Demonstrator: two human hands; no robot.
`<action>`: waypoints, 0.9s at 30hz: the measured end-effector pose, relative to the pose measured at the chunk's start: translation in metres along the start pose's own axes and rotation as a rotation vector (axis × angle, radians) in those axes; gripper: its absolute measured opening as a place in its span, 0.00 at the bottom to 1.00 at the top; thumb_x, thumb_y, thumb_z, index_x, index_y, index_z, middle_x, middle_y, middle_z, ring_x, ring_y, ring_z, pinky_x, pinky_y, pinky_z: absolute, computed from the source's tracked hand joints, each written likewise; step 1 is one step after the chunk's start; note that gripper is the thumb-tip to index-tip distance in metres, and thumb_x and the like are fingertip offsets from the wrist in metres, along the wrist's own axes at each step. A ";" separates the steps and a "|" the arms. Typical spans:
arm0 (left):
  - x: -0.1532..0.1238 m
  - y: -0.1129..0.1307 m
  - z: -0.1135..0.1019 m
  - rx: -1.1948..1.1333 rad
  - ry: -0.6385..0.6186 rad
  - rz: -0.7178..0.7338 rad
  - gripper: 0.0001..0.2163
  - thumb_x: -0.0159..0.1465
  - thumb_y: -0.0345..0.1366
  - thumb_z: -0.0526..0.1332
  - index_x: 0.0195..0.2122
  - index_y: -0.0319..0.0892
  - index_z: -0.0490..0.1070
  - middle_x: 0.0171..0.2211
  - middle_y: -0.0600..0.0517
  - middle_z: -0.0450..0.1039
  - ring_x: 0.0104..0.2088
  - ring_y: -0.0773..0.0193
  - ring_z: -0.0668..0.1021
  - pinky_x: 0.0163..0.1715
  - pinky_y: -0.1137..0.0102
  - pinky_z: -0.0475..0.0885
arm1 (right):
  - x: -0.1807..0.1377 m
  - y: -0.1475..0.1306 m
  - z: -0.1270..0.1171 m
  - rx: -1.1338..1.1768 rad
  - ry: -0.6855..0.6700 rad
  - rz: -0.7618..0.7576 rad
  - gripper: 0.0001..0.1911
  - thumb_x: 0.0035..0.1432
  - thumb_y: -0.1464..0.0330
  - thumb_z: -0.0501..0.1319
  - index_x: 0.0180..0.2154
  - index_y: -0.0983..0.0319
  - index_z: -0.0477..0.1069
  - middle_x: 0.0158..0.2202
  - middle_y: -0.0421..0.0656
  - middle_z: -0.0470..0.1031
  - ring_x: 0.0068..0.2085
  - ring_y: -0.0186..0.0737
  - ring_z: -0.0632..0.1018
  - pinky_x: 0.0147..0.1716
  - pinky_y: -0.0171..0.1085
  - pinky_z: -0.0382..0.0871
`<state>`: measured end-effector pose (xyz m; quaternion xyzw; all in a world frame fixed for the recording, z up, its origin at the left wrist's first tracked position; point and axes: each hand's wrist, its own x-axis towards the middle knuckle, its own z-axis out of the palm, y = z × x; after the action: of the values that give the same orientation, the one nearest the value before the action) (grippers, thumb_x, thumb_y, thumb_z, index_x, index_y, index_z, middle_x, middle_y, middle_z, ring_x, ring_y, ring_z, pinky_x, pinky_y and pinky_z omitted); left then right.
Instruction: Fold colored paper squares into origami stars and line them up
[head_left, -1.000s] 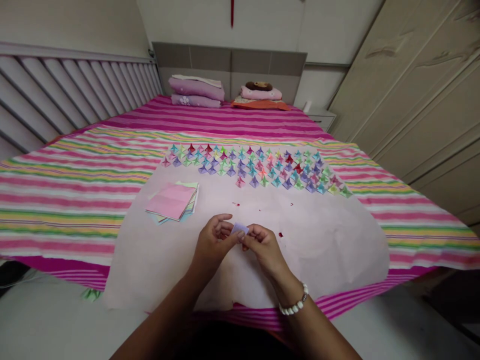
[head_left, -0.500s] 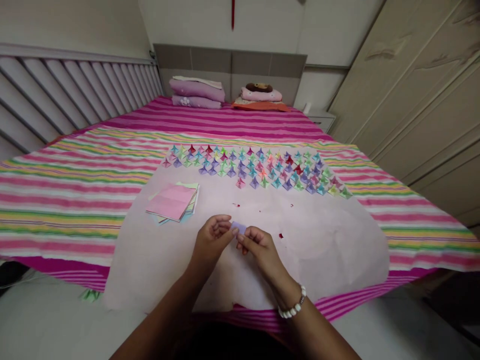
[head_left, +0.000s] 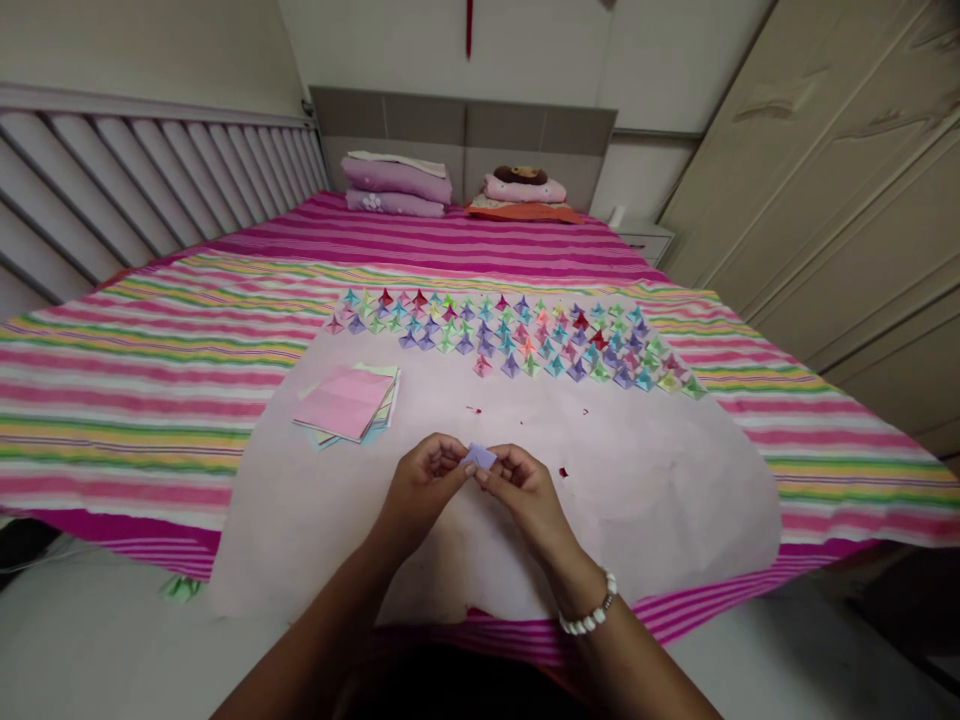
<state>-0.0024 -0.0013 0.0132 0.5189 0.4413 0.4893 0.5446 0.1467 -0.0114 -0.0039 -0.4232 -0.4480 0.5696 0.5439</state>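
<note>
A small folded piece of lilac paper [head_left: 480, 456] is pinched between both my hands above a pale pink sheet [head_left: 660, 480] spread on the bed. My left hand [head_left: 424, 488] grips its left side with curled fingers. My right hand [head_left: 525, 490], with a white bead bracelet on the wrist, grips its right side. A stack of pink and pastel paper squares [head_left: 346, 402] lies to the left beyond my hands. Several small folded paper shapes in many colours [head_left: 517, 335] lie in rows further back.
The bed has a pink, yellow and green striped cover [head_left: 135, 370]. Folded pillows [head_left: 396, 182] and a soft toy [head_left: 521, 175] sit at the headboard. A slatted wall runs along the left, wardrobe doors [head_left: 847, 190] along the right. Tiny red paper scraps [head_left: 562, 472] lie on the sheet.
My hands have shifted slightly while working the lilac paper; the paper now shows a bit more between my fingertips. Nothing else has moved.
</note>
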 end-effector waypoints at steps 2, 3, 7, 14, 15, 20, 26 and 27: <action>0.000 0.002 0.000 -0.026 0.004 -0.021 0.08 0.52 0.34 0.69 0.30 0.40 0.72 0.26 0.55 0.74 0.29 0.69 0.75 0.31 0.74 0.69 | 0.000 0.001 -0.001 -0.002 0.022 -0.040 0.15 0.43 0.64 0.72 0.35 0.59 0.73 0.22 0.35 0.67 0.24 0.32 0.66 0.25 0.34 0.60; 0.000 0.003 0.000 -0.042 0.004 -0.037 0.08 0.51 0.34 0.69 0.30 0.40 0.72 0.26 0.55 0.74 0.28 0.69 0.74 0.31 0.75 0.69 | 0.000 0.001 -0.001 0.000 0.026 -0.059 0.16 0.43 0.65 0.72 0.36 0.58 0.73 0.23 0.35 0.67 0.24 0.33 0.66 0.25 0.34 0.60; 0.001 0.007 -0.001 -0.086 -0.024 -0.087 0.11 0.48 0.35 0.71 0.30 0.40 0.72 0.27 0.54 0.75 0.29 0.68 0.75 0.31 0.74 0.70 | -0.001 -0.001 -0.002 0.012 -0.002 -0.088 0.14 0.45 0.67 0.71 0.36 0.58 0.74 0.24 0.36 0.70 0.25 0.32 0.68 0.26 0.34 0.62; -0.001 0.009 -0.003 -0.063 -0.145 -0.119 0.10 0.52 0.37 0.69 0.33 0.39 0.73 0.24 0.54 0.75 0.26 0.68 0.76 0.30 0.73 0.70 | -0.001 -0.001 -0.003 0.080 -0.050 0.000 0.12 0.44 0.67 0.71 0.32 0.60 0.72 0.19 0.35 0.73 0.21 0.33 0.74 0.24 0.32 0.65; -0.001 0.009 -0.003 -0.063 -0.151 -0.121 0.10 0.52 0.37 0.68 0.33 0.39 0.73 0.24 0.55 0.74 0.26 0.68 0.75 0.29 0.73 0.70 | -0.001 -0.001 -0.004 0.090 -0.050 0.006 0.12 0.44 0.67 0.71 0.32 0.61 0.72 0.18 0.35 0.74 0.21 0.32 0.74 0.25 0.32 0.66; -0.003 0.008 0.000 -0.087 -0.083 -0.111 0.09 0.50 0.36 0.69 0.30 0.39 0.72 0.22 0.57 0.72 0.25 0.70 0.74 0.28 0.74 0.69 | 0.000 0.000 -0.003 0.127 -0.046 0.015 0.08 0.45 0.69 0.69 0.30 0.61 0.73 0.17 0.37 0.75 0.20 0.32 0.74 0.25 0.31 0.66; -0.004 0.002 0.001 -0.134 -0.084 -0.067 0.04 0.52 0.33 0.67 0.29 0.40 0.74 0.21 0.56 0.71 0.25 0.69 0.73 0.29 0.73 0.68 | 0.000 -0.007 0.000 0.192 -0.015 0.041 0.04 0.43 0.72 0.68 0.26 0.62 0.75 0.17 0.37 0.75 0.19 0.32 0.74 0.24 0.32 0.66; -0.004 0.001 0.001 -0.140 -0.085 -0.068 0.04 0.52 0.32 0.66 0.29 0.40 0.75 0.21 0.56 0.72 0.26 0.69 0.73 0.30 0.73 0.68 | 0.000 -0.007 0.000 0.201 -0.013 0.044 0.04 0.43 0.72 0.67 0.26 0.61 0.75 0.17 0.37 0.75 0.19 0.32 0.74 0.24 0.32 0.67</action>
<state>-0.0021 -0.0050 0.0142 0.4846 0.3999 0.4779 0.6139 0.1485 -0.0115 0.0029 -0.3726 -0.3828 0.6261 0.5680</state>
